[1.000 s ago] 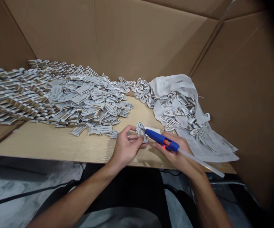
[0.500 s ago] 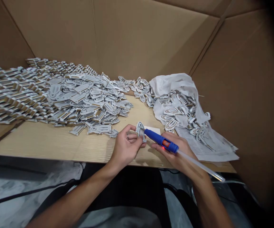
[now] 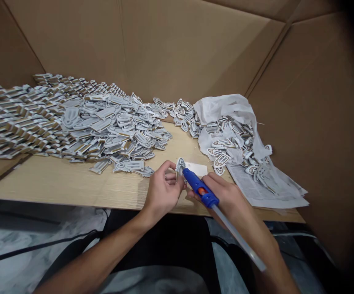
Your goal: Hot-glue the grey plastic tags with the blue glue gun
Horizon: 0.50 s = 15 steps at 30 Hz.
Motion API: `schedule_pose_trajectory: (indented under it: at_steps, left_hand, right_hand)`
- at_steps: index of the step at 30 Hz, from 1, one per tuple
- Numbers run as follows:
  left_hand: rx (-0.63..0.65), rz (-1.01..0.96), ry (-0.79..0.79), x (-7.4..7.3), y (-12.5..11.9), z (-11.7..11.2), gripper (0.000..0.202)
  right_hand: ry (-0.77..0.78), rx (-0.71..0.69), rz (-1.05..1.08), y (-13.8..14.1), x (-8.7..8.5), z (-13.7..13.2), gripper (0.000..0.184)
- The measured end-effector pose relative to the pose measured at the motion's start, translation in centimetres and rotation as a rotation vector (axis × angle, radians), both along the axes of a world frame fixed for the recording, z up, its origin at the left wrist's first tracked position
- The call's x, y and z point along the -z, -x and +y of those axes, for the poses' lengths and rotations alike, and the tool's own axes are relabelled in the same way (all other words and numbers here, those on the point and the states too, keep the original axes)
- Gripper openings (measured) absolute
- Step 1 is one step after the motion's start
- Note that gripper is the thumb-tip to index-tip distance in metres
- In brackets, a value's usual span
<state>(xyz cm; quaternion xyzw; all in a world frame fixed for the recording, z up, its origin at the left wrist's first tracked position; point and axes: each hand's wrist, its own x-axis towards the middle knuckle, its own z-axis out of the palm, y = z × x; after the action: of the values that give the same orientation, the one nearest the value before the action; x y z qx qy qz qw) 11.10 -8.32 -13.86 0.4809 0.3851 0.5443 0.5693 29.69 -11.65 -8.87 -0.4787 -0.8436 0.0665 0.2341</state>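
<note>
My left hand (image 3: 164,188) pinches a small grey-white arched piece (image 3: 180,164) upright between thumb and fingers, over the front of the table. A blue glue gun (image 3: 199,185) is gripped in my right hand (image 3: 222,192), its nozzle end at the face of the piece; whether the tip touches cannot be made out. From the gun's rear a long clear glue stick (image 3: 238,237) sticks out toward me. Just behind the gun a white card (image 3: 197,168) lies on the table.
A big heap of similar grey pieces (image 3: 115,122) covers the table's left, beside stacked rows (image 3: 14,122). More patterned pieces (image 3: 222,157) lie on white paper (image 3: 250,192) at right. Cardboard walls (image 3: 180,49) enclose the wooden table (image 3: 72,179) at back and sides.
The glue gun has swung steeper and shifted left, its rear end coming down toward me. My right hand has turned with it. My left hand and the piece stay nearly still.
</note>
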Motion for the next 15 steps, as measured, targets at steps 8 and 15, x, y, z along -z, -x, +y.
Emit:
schedule_pose_trajectory:
  at_steps: [8,15]
  left_hand:
    - [0.048,-0.03,-0.011,-0.2,0.3,0.1,0.051]
    - [-0.046,-0.08,0.046,0.3,-0.1,0.7,0.047]
  right_hand:
    - [-0.151,0.117,-0.239,2.2,0.0,-1.4,0.012]
    - [-0.453,0.294,0.149,1.4,-1.5,-1.2,0.017]
